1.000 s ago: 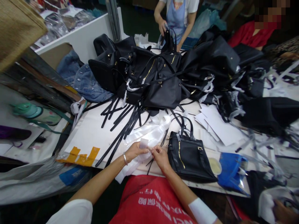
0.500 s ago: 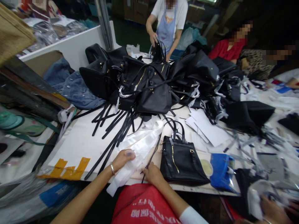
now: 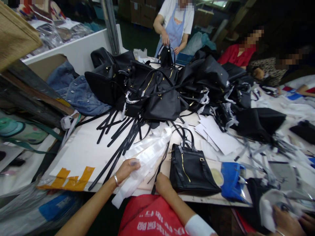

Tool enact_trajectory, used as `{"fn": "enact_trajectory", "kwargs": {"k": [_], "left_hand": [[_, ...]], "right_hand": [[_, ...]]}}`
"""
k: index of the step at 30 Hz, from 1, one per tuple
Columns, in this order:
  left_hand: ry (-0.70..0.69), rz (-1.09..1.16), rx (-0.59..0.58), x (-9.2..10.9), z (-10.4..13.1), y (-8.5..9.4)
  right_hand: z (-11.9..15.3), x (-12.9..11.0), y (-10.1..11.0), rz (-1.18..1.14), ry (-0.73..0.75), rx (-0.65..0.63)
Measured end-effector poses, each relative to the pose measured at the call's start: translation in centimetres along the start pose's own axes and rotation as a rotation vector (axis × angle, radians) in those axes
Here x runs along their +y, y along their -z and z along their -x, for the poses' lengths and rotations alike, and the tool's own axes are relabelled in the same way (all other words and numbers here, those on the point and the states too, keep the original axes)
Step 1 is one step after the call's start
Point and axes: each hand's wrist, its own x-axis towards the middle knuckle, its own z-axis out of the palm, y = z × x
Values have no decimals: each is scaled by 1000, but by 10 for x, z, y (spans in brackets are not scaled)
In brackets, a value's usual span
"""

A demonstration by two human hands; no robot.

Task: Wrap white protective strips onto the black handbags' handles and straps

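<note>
My left hand [image 3: 128,168], with a bracelet at the wrist, is closed on a bundle of glossy white film strips [image 3: 150,157] lying across the table edge. Its thumb lies on top and the other fingers are mostly hidden. My right hand [image 3: 162,184] is curled by the front edge, gripping a thin black strap [image 3: 159,164] that runs up beside the strips. Just right of that hand, a small black handbag [image 3: 190,168] with a gold zip and two upright handles rests on the table.
Black bags [image 3: 159,101] are heaped across the table's back, with loose black straps [image 3: 125,141] in front. White paper sheets [image 3: 219,136] and a blue container [image 3: 232,180] are at right. A denim garment [image 3: 76,90] lies left. A co-worker [image 3: 174,29] handles a bag opposite; another person's hands [image 3: 287,219] show lower right.
My right hand has closed further and shifted slightly down and right along the black strap. My left hand has barely moved. The co-worker opposite has raised a hand on the bag's handle.
</note>
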Motion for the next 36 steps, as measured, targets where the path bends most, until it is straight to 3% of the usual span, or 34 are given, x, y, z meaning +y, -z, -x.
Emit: {"fn": "enact_trajectory", "kwargs": {"k": [3, 8, 11, 17, 23, 31, 36], "left_hand": [[1, 7, 4, -2, 1, -1], [-13, 1, -3, 0, -2, -4], [-31, -18, -17, 5, -1, -4], [-47, -38, -14, 11, 0, -3], [-82, -72, -39, 12, 1, -9], [-125, -145, -122, 22, 5, -17], [-173, -197, -108, 25, 4, -17]], "right_hand": [[-1, -9, 12, 139, 18, 82], [-2, -20, 20, 383, 328, 45], [2, -22, 26, 495, 402, 72], [21, -20, 75, 344, 599, 253], [27, -13, 124, 32, 629, 231], [24, -12, 129, 86, 653, 284], [26, -7, 130, 155, 682, 261]]}}
